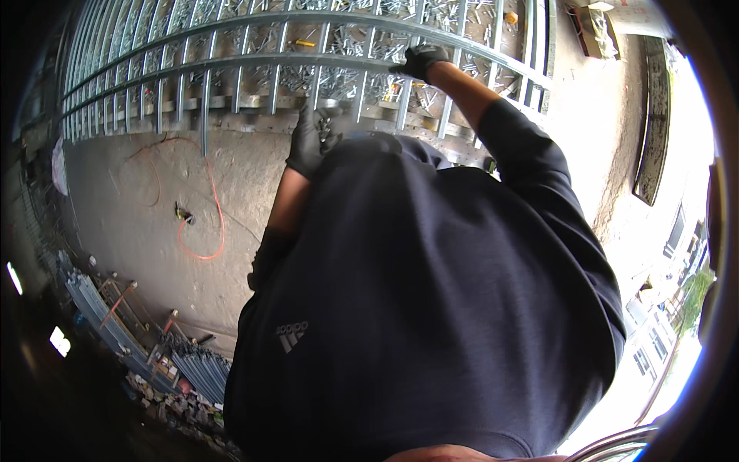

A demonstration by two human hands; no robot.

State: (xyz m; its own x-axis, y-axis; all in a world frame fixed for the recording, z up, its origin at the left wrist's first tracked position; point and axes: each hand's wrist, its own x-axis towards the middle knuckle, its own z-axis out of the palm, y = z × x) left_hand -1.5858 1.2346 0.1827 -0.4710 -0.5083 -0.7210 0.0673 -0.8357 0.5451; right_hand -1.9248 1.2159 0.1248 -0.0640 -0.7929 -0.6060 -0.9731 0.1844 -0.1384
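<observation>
Looking down past the dark sweatshirt (431,308) that filled most of the view, I saw both arms reaching up to a grey metal railing (308,61) of long rails and many upright bars. My right hand (419,60), in a black glove, was closed around one of the upper rails, near where an upright bar crossed it. My left hand (308,142), also gloved in black, sat lower, at the bottom rail of the railing, with its fingers curled; I could not tell whether it was gripping a bar or some small part, since the glove and the sweatshirt hid the contact. The railing ran across the top of the picture, bending with the lens. Behind it lay a scatter of small pale metal pieces (346,77). Far below on the grey concrete ground (138,200), an orange cable (215,223) looped, and bundles of grey pipes (192,366) lay at the lower left.
</observation>
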